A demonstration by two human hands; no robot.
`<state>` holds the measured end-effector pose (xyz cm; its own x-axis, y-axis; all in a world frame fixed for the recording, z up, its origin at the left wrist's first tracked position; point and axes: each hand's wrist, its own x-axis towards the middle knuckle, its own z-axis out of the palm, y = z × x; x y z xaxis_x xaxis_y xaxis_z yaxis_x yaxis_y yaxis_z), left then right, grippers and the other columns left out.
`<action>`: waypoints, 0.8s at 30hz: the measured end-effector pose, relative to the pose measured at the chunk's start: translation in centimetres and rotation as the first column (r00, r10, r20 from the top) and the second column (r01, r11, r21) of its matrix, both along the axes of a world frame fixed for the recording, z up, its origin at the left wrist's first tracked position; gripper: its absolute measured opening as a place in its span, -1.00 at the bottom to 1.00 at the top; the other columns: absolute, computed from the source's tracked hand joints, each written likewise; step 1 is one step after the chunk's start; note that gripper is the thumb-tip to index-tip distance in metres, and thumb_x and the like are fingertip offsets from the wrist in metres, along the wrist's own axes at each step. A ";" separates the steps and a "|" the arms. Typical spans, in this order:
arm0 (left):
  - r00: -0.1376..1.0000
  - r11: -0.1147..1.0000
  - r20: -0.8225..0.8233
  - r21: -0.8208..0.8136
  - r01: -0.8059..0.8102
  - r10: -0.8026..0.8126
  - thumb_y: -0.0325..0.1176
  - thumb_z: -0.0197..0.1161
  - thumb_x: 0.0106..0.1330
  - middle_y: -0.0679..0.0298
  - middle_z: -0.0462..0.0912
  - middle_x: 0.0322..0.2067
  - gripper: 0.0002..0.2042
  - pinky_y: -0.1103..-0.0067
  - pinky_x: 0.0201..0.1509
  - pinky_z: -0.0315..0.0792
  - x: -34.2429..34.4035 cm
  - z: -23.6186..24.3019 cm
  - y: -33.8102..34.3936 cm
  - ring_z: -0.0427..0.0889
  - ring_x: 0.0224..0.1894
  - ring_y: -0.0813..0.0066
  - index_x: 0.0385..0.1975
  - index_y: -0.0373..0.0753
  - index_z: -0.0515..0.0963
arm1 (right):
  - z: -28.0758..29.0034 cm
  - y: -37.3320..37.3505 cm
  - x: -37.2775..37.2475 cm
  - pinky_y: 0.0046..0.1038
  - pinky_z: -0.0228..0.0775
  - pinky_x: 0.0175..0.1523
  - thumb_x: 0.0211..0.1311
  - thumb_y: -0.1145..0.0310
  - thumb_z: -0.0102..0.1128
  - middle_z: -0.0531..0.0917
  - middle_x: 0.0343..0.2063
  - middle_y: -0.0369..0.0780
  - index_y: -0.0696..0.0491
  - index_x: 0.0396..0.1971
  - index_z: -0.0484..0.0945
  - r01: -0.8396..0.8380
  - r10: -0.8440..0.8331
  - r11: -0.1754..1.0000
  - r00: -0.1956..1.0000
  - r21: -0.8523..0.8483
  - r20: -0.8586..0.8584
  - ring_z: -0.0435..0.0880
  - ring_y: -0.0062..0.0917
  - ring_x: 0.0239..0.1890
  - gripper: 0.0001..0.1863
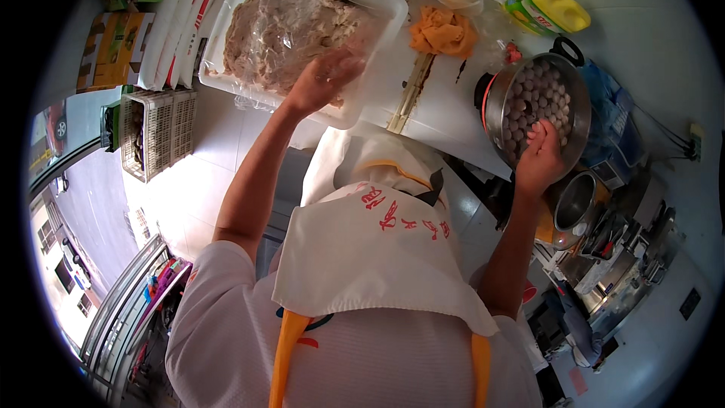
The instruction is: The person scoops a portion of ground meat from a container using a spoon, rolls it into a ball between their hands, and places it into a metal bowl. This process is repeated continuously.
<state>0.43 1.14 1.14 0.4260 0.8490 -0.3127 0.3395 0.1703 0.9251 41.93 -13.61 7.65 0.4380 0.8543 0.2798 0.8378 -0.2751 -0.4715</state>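
In a white plastic tray [387, 13] sits a large pale mass of minced meat [260, 34], partly covered by clear film. My left hand [332, 72] reaches onto the right part of this mass, its fingertips blurred. At the right, a steel pot [578, 109] with dark handles holds several round, grey-beige balls [536, 91]. My right hand [540, 147] is at the pot's front part, fingers curled near the balls; what is between them is hidden.
An orange crumpled cloth or bag [442, 30] and a yellow bottle [555, 11] stand along the back. White sacks [170, 23], boxes [113, 49] and crates [158, 132] line the left. An empty steel bowl [574, 204] and other utensils lie below the pot.
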 end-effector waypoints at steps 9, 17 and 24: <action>0.978 0.950 0.129 -0.287 -0.121 0.164 0.08 0.21 0.57 0.26 0.74 -0.20 -0.51 0.52 0.04 0.55 -0.6 1.6 0.0 0.67 -0.15 0.55 0.19 -0.23 0.64 | 4.2 0.3 -2.4 -0.45 0.65 -0.17 0.58 0.43 0.15 0.81 -0.26 -0.14 0.15 0.04 0.67 0.048 -0.042 0.995 0.996 0.084 -0.074 0.80 -0.49 -0.30 -0.79; 0.697 0.851 0.633 -0.521 0.063 0.336 0.44 -0.20 0.54 0.06 0.70 0.03 -0.08 0.73 -0.61 0.19 0.2 8.0 0.2 0.36 -0.61 0.70 0.48 -0.38 0.32 | 3.7 5.5 -17.6 -0.52 0.61 -0.15 0.62 0.39 0.13 0.78 -0.25 -0.15 0.20 0.02 0.62 -0.205 0.238 0.965 0.432 0.162 -0.870 0.75 -0.56 -0.28 -0.78; 0.652 0.863 0.706 -0.480 0.157 0.274 0.43 -0.09 0.48 0.14 0.64 -0.02 -0.04 0.72 -0.54 0.28 -1.2 5.7 0.7 0.40 -0.55 0.70 0.55 -0.37 0.21 | 1.5 7.8 -23.0 -0.48 0.65 -0.09 0.63 0.31 0.12 0.78 -0.23 -0.08 0.27 -0.01 0.60 -0.249 0.151 0.962 0.137 0.114 -0.979 0.77 -0.49 -0.27 -0.71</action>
